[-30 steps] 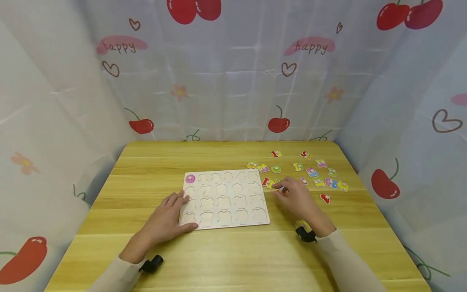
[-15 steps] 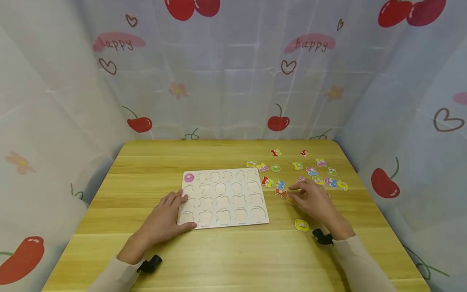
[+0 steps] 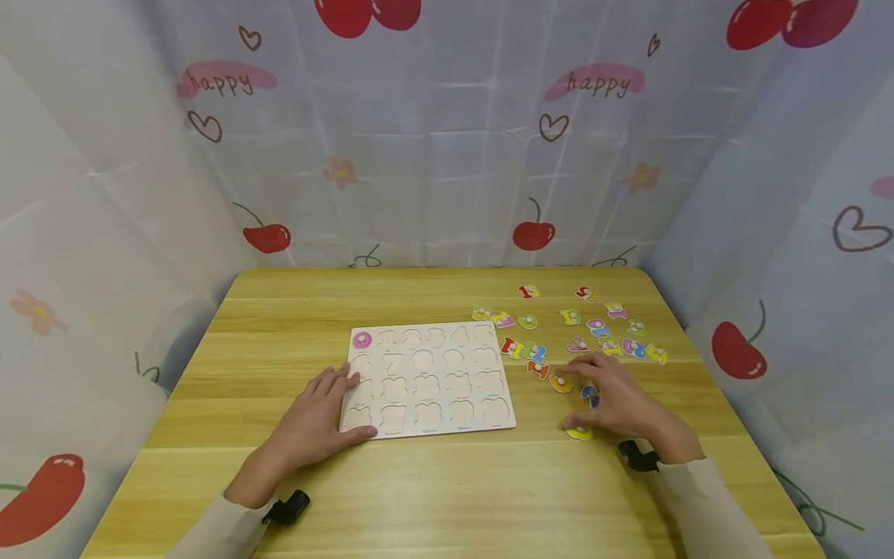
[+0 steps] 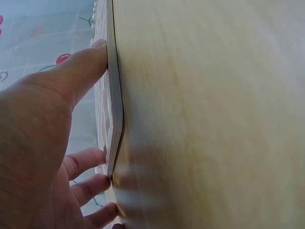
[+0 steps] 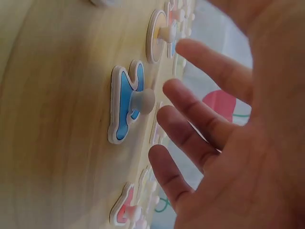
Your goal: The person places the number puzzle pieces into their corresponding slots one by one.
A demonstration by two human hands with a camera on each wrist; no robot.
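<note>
Wood-grained table (image 3: 419, 505) up against a white curtain (image 3: 447, 178) printed with cherries, hearts and flowers. Near the middle, lying flat, a pale puzzle board (image 3: 410, 373) with a pink ring (image 3: 362, 340) in its top-left recess, the only filled one in sight. Steadies the board's lower-left corner with the left hand (image 3: 317, 411), laying lightly spread fingers at the left edge and the thumb on the near edge, seemingly pressing rather than gripping. Compared with half a second ago, brings the right hand (image 3: 615, 396) a little farther right and spreads thumb and fingers wider, uncovering the orange round piece (image 3: 561, 383) and, between thumb and fingers, the blue piece (image 3: 590, 397). Holds nothing there: from the right wrist, extended fingers, well parted, apart from the blue piece's knob. Brings the thumb over the yellow round piece (image 3: 578, 433); touching or just above, impossible to tell. Beyond, to the board's right, a loose scatter of number pieces (image 3: 512, 348), all off the board. Adds no piece to the board across this change, so reads as sorting or choosing among the loose ones rather than fitting.
</note>
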